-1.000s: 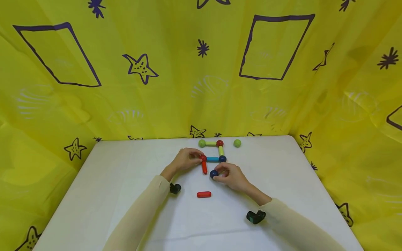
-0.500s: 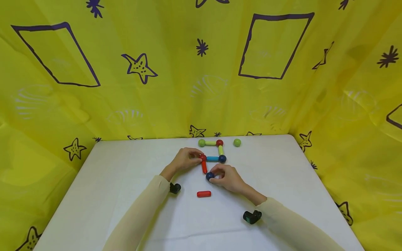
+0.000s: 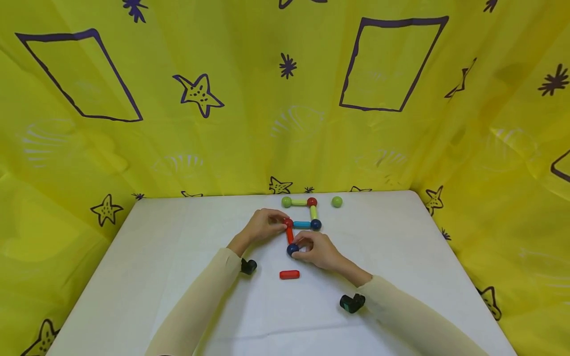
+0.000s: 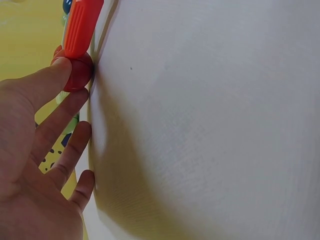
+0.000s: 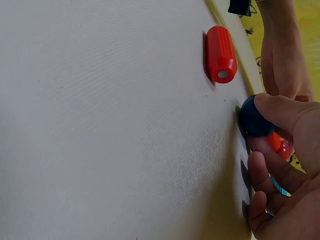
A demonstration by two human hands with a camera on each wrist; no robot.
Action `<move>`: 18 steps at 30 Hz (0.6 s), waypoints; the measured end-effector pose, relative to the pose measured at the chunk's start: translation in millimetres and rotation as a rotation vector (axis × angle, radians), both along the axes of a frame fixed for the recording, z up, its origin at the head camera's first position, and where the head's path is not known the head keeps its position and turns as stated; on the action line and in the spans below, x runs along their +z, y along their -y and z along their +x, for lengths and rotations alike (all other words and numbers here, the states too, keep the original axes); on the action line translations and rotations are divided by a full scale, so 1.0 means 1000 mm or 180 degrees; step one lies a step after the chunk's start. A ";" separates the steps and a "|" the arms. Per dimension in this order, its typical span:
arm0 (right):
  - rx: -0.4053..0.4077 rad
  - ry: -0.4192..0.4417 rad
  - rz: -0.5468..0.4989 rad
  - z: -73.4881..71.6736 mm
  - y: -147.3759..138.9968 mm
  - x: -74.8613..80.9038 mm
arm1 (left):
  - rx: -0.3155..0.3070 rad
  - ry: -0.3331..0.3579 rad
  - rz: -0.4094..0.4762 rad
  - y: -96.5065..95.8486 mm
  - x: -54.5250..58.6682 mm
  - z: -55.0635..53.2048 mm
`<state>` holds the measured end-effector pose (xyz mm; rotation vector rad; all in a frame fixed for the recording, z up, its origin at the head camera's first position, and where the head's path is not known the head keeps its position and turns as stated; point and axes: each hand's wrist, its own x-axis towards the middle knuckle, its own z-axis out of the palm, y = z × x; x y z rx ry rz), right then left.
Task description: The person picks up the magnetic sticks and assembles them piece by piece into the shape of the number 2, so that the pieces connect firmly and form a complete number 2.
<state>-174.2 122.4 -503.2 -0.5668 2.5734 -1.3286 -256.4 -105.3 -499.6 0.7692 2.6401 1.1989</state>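
Note:
My left hand (image 3: 263,226) pinches a red ball (image 4: 80,74) between thumb and fingertips. From that ball a red rod (image 3: 290,234) runs toward me and a blue rod (image 3: 302,224) runs right. In my right hand (image 3: 319,250) a dark blue ball (image 5: 254,118) is pinched, and it sits at the near end of the red rod, seemingly touching it. The blue rod ends in another dark blue ball (image 3: 315,224). A yellow-green rod (image 3: 313,212) joins that to a second red ball (image 3: 311,201), then another yellow-green rod (image 3: 299,202) leads to a green ball (image 3: 286,201).
A loose red rod (image 3: 289,274) lies on the white table (image 3: 187,222), nearer than the hands; its metal end shows in the right wrist view. A separate green ball (image 3: 337,201) rests at the back right. Yellow patterned cloth (image 3: 249,133) rises behind the table.
My right hand has moved left with the dark blue ball, bringing it to the near end of the red rod. My left hand has kept its hold on the red ball.

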 end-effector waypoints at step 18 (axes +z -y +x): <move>0.0074 -0.0010 -0.0047 -0.002 0.005 -0.001 | 0.0010 -0.0009 0.0068 0.000 0.001 0.002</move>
